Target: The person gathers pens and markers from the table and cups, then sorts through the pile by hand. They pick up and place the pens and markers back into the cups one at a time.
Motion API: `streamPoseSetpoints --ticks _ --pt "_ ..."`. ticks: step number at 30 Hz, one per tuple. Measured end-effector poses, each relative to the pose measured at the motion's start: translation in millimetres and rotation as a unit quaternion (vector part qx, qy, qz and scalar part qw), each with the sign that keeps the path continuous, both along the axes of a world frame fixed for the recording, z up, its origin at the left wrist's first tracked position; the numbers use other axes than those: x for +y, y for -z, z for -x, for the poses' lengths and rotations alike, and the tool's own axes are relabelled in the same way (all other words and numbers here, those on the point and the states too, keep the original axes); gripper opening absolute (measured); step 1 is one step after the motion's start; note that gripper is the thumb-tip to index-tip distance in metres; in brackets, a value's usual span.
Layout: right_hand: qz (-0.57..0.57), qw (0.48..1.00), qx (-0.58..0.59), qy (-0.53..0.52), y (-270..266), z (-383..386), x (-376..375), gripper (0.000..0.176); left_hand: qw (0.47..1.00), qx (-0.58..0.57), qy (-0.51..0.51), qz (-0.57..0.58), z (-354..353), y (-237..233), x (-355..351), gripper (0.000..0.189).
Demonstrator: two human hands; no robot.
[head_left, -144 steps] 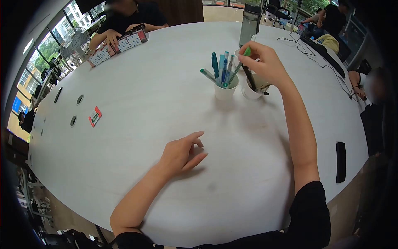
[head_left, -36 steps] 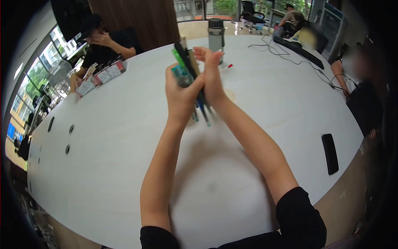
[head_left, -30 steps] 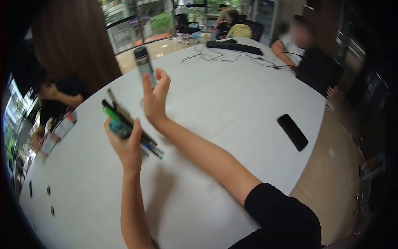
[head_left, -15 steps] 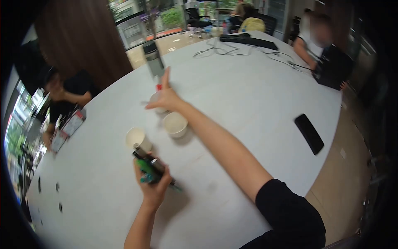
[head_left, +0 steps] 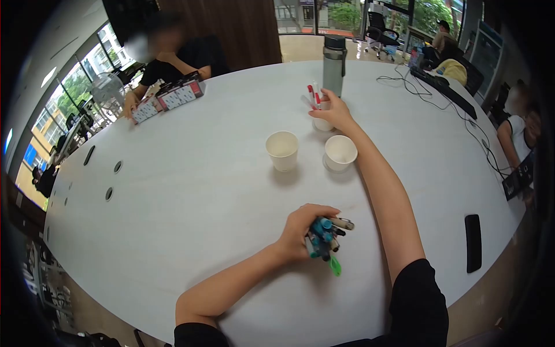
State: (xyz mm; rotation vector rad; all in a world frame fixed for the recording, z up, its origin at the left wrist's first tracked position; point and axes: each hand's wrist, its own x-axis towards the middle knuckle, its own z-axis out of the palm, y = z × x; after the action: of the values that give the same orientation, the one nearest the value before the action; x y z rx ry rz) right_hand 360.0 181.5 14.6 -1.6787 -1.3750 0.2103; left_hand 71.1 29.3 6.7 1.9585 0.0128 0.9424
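Observation:
My left hand (head_left: 303, 231) is wrapped round a bundle of pens (head_left: 325, 236), several of them teal or black, with a green piece hanging at the lower end. Farther off, my right hand (head_left: 334, 111) has its fingers round the upper part of a paper cup (head_left: 322, 124), in which red and white pens (head_left: 314, 96) stand. Nearer to me are two more paper cups, a left one (head_left: 282, 151) and a right one (head_left: 340, 153) beside my right forearm; no pens show in either.
A grey bottle (head_left: 333, 69) stands behind my right hand. A black phone (head_left: 473, 243) lies at the right. Boxes (head_left: 180, 95) are by a person at the far left. Cables (head_left: 422, 95) trail at the back right, near another person.
The view has turned, so the table's things appear shifted. My right hand, earlier spread beside the far cup, now has its fingers closed on it. My left hand still holds the pens.

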Motion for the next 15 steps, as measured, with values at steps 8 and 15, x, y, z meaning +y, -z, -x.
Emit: streamPoseSetpoints --ticks 8,15 --pt "0.052 0.997 -0.063 0.014 -1 -6 10 0.034 0.996 -0.033 -0.067 -0.043 -3 3 10 0.034" --pt "-0.165 0.976 0.112 -0.088 -49 20 -32 0.023 0.978 -0.099 -0.156 0.100 -6 7 8 0.026"
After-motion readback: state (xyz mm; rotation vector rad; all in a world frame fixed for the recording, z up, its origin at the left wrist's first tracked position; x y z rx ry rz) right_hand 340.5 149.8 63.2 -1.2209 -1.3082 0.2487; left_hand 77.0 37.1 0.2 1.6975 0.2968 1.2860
